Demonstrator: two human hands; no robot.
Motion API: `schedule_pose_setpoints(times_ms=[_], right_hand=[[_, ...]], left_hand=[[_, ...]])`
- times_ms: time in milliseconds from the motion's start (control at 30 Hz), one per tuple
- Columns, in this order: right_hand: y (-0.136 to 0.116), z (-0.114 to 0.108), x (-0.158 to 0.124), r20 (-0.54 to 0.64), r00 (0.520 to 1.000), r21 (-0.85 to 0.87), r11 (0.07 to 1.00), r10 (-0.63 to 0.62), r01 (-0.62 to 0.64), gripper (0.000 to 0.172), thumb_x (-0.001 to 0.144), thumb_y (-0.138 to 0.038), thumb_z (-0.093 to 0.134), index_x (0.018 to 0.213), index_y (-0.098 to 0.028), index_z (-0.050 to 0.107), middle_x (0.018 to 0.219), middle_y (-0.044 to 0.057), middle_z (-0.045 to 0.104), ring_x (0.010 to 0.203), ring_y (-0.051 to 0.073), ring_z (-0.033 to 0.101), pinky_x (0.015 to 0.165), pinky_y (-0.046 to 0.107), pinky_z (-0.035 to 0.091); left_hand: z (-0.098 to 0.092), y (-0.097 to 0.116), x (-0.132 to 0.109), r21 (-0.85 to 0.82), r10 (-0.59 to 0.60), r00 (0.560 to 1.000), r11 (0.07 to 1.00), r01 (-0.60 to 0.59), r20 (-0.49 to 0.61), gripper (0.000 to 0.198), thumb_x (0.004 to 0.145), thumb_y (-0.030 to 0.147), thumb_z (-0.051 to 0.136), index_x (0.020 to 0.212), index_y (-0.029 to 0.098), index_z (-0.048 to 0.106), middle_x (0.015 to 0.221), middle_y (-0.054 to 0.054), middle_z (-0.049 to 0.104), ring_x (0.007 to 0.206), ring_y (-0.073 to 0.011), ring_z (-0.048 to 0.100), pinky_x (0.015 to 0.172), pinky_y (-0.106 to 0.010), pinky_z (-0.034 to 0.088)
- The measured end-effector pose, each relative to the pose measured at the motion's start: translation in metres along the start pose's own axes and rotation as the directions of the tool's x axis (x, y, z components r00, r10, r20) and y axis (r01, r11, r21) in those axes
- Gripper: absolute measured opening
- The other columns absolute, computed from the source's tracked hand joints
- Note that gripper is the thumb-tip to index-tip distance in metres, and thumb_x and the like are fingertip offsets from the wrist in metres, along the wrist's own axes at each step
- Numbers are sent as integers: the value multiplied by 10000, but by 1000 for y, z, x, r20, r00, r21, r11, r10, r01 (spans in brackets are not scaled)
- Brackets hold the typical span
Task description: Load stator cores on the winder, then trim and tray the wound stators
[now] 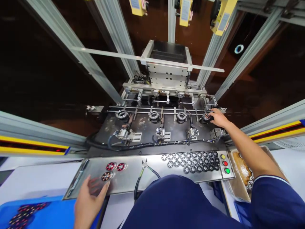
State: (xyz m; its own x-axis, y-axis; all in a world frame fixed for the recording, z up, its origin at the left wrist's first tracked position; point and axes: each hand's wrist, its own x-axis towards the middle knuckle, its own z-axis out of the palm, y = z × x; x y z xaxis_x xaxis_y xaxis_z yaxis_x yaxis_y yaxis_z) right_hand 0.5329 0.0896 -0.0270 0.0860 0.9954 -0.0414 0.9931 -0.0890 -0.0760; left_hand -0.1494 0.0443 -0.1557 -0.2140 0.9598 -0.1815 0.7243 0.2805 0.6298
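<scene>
Disc of black with copper-coloured segments (107, 176) lies flat on the long brushed-metal desk (131, 162), just beside my left grip (89, 201). That grip is spread, thumb and fingers well parted and a little blurred, with the thumb tip near the disc's lower edge; whether it touches, I cannot tell. Two red-and-black round discs (121, 167) lie side by side on the desk, a little beyond the copper-coloured one. My right grip (219, 118) reaches across to the far right of the black machine plate (143, 127), where a second copper-and-black disc (206, 116) sits at the rightmost dark round holder (204, 121). My thumb and fingertips are at its edge, but I cannot tell whether they pinch it or only rest against it. Three metallic ring-shaped holders (153, 116) stand in line to the left of that one. Near the middle of the desk rest metal cutters with dark handles (144, 163), their handles spread towards me. Right of them, silver-and-black round parts (194, 161) lie in close rows, next to yellow, red and green push buttons (225, 163). Below my left side, a bright blue plastic tray (59, 208) holds more dark red-and-black discs (26, 214); beyond the buttons stands an open cardboard box (239, 193).
</scene>
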Motion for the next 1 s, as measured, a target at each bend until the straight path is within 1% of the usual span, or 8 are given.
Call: schedule_pose_setpoints(times_ms=[67, 167, 300, 433, 567, 700, 900, 1000], right_hand=[[7, 9, 7, 21, 1000, -22, 1000, -16, 16, 374, 965, -367, 656, 1297, -201, 615, 1470, 109, 536, 1328, 304, 530, 1101, 572, 451], [16, 18, 15, 56, 998, -47, 998, -42, 45, 369, 968, -363, 653, 1297, -200, 614, 1448, 111, 552, 1290, 293, 561, 1074, 550, 485], [25, 25, 25, 110, 991, -66, 995, -72, 80, 358, 972, -363, 648, 1288, -197, 617, 1417, 111, 575, 1249, 279, 590, 1044, 527, 513], [31, 29, 33, 157, 984, -79, 993, -79, 93, 347, 976, -364, 643, 1280, -199, 621, 1397, 108, 588, 1224, 270, 605, 1028, 515, 527], [35, 29, 38, 193, 977, -66, 992, -90, 104, 347, 974, -366, 647, 1272, -190, 623, 1370, 106, 604, 1204, 266, 617, 1012, 508, 537], [37, 25, 44, 237, 965, -44, 991, -112, 126, 321, 981, -368, 637, 1251, -195, 634, 1345, 101, 620, 1173, 252, 631, 996, 487, 549], [37, 20, 48, 289, 948, -15, 990, -131, 142, 313, 983, -368, 634, 1243, -193, 637, 1326, 98, 630, 1154, 246, 639, 983, 477, 556], [37, 18, 48, 290, 949, -1, 991, -124, 130, 312, 983, -367, 634, 1244, -195, 637, 1335, 100, 626, 1162, 247, 635, 989, 479, 553]], left_hand=[[-5, 1, -5, 18, -10, 1000, 1000, 11, -29, 1083, 657, 738, 588, 1504, 99, 371, 1375, -259, 609, 1053, -466, 701, 780, -540, 604], [-11, 2, -12, 35, -26, 998, 999, 27, -48, 976, 678, 724, 584, 1467, 175, 418, 1377, -204, 621, 1094, -465, 692, 736, -520, 606], [-14, 8, -17, 59, -22, 999, 998, 25, -39, 945, 690, 699, 582, 1423, 111, 477, 1331, -240, 641, 1082, -450, 700, 775, -508, 604], [-16, 15, -18, 63, 20, 998, 998, -17, -57, 937, 704, 712, 557, 1416, 105, 497, 1309, -243, 650, 1014, -423, 714, 710, -486, 603], [-18, 19, -19, 109, 87, 993, 991, -78, -84, 803, 744, 708, 532, 1306, 138, 594, 1241, -205, 675, 923, -376, 724, 703, -470, 601], [-22, 22, -20, 137, 151, 982, 981, -135, -114, 645, 780, 683, 524, 1184, 193, 640, 1264, -157, 671, 899, -336, 721, 702, -438, 599], [-25, 24, -21, 153, 187, 974, 974, -167, -126, 603, 798, 668, 524, 1151, 196, 648, 1246, -146, 677, 889, -334, 720, 774, -467, 603], [-26, 23, -21, 148, 175, 977, 976, -157, -125, 595, 810, 654, 522, 1154, 185, 646, 1268, -155, 670, 892, -336, 723, 752, -461, 605]])
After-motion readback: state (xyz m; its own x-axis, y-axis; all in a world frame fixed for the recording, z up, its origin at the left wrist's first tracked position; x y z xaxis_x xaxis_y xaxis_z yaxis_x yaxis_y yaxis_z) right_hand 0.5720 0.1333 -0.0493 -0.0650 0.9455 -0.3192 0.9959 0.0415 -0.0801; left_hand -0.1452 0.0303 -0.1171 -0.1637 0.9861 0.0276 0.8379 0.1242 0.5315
